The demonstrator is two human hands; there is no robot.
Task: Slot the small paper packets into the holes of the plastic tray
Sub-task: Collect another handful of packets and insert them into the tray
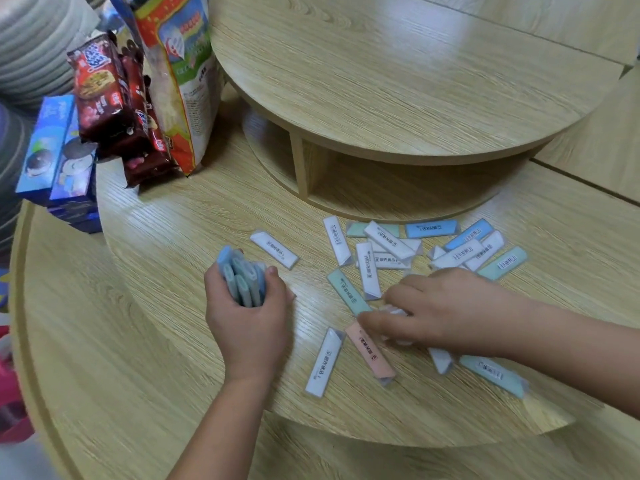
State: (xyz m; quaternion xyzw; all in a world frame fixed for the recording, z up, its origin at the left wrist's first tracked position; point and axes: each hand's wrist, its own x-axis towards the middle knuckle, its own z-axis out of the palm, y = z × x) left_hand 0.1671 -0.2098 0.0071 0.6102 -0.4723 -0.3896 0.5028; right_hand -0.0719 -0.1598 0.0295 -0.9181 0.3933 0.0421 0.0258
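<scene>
Table (156,341) carries the loose packets (388,251), no tray in view. My left grip (247,320) holds a bundle (242,278) upright; my right grip (446,306) pinches a white packet (394,310). I'd align its ends with the bundle before adding.

A raised round shelf (398,81) stands on the wooden table (138,341). Just in front of the shelf, loose packets (391,244) in white, blue and green lie scattered, some overlapping. Nearer the person than these, the right hand (446,306) pinches a white packet (394,310) beside a pink packet (369,351). In front and left of the shelf, the left hand (247,317) grips a bundle of packets (242,278). Left of the shelf stand snack bags (114,109) and blue boxes (55,154).
</scene>
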